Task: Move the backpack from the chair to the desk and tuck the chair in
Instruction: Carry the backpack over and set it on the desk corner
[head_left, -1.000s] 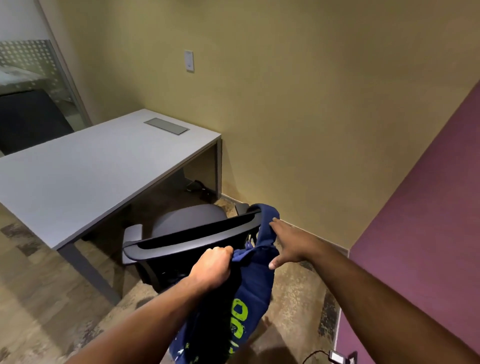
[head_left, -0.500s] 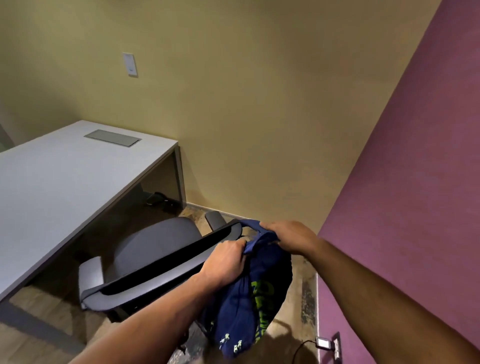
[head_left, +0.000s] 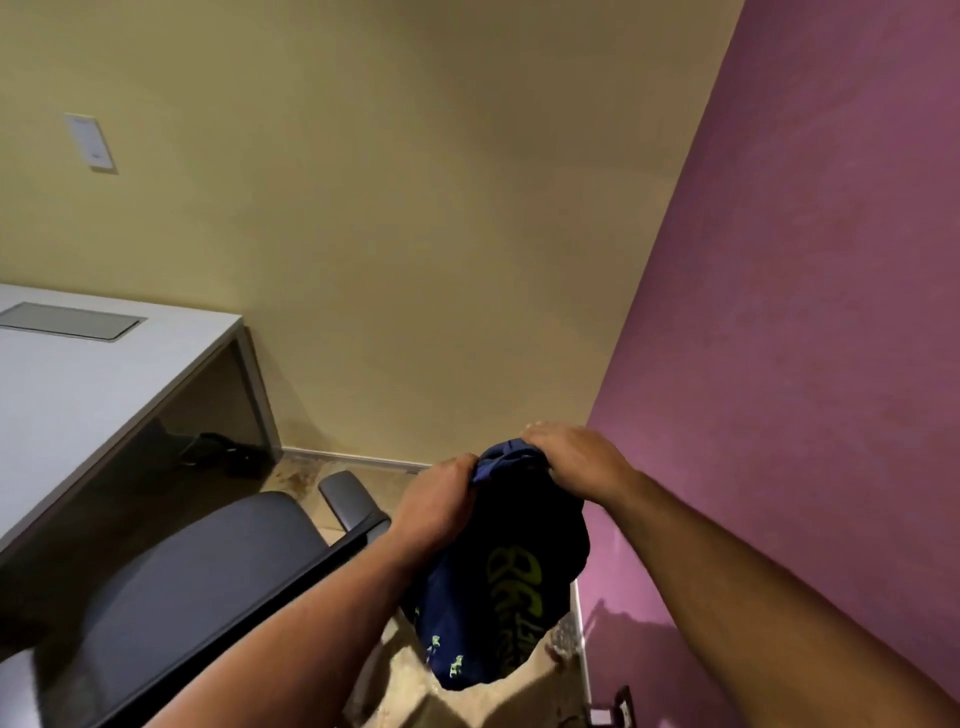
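Note:
A dark blue backpack (head_left: 498, 587) with neon green lettering hangs in the air to the right of the chair, its top bunched between both hands. My left hand (head_left: 439, 506) grips the top on the left side, and my right hand (head_left: 571, 457) grips it on the right. The grey office chair (head_left: 197, 571) stands at lower left, its seat bare, its dark backrest rim running under my left forearm. The white desk (head_left: 78, 384) fills the left edge, with the chair's seat partly in front of its open side.
A beige wall stands ahead and a purple wall (head_left: 810, 364) runs close along the right. A grey cable hatch (head_left: 67, 322) is set in the desk top. Dark cables (head_left: 218, 449) lie under the desk. A wall socket with a plug (head_left: 621, 706) sits low on the purple wall.
The backpack has come off the chair's backrest and risen to the right. My right hand closed on its top. The view swung right, so the desk slid towards the left edge.

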